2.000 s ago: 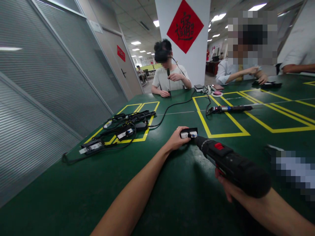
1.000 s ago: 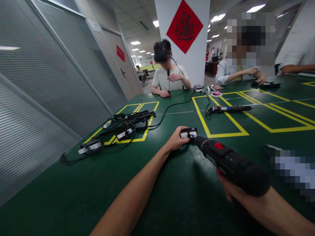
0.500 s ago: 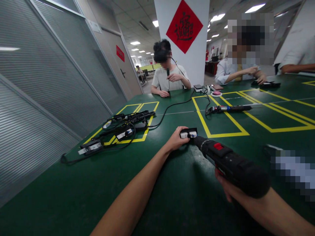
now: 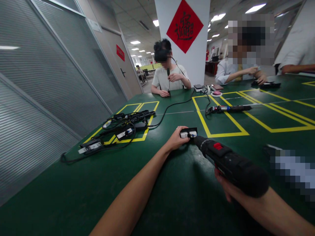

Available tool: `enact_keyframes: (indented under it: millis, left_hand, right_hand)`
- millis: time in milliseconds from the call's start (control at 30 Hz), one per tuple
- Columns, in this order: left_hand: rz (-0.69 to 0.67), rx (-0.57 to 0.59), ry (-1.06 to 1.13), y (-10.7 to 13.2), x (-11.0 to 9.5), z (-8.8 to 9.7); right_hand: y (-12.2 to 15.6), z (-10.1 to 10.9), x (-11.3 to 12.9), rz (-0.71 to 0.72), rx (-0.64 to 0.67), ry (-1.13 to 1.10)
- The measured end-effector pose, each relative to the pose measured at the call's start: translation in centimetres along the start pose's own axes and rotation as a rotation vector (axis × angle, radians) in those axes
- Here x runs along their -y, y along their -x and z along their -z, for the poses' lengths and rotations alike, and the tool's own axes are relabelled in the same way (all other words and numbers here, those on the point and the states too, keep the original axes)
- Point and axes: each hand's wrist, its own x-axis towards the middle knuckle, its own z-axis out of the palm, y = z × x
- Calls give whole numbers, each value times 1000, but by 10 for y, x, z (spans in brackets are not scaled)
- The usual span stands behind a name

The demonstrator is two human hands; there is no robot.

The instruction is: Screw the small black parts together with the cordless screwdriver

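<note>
My left hand [image 4: 179, 138] closed round left end of small box [image 4: 193, 133] on green table [image 4: 73, 193]. My right hand [image 4: 225, 185] wraps drill [image 4: 230, 160], aimed at box's right end. I judge work mid-step, unfinished: white insides uncovered. Bit contact hidden; can't tell what's fastened.

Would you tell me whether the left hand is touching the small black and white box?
Touching: in the head view, the left hand grips the box at its left end.

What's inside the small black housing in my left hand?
In the small black rectangular housing, a white blocky part shows; what lies beneath it is covered, and your left hand partly hides the left end.
</note>
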Motion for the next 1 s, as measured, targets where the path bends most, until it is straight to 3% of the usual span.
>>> enact_keyframes:
  millis: [233,333,433,567,933,1000]
  left_hand:
    - [10,-1,0,0,-3,0]
    - [18,6,9,0,-4,0]
    - [21,8,15,0,-4,0]
    - [9,5,15,1,-4,1]
    - [8,1,0,0,-3,0]
    - [9,2,0,0,-3,0]
  right_hand:
    - [0,4,7,2,35,45]
    - [2,5,8,-67,60,64]
    - [4,5,10,-113,-8,108]
    - [5,5,15,-64,-40,193]
    - [4,9,18,-25,132,85]
    - [4,9,18,-26,78,67]
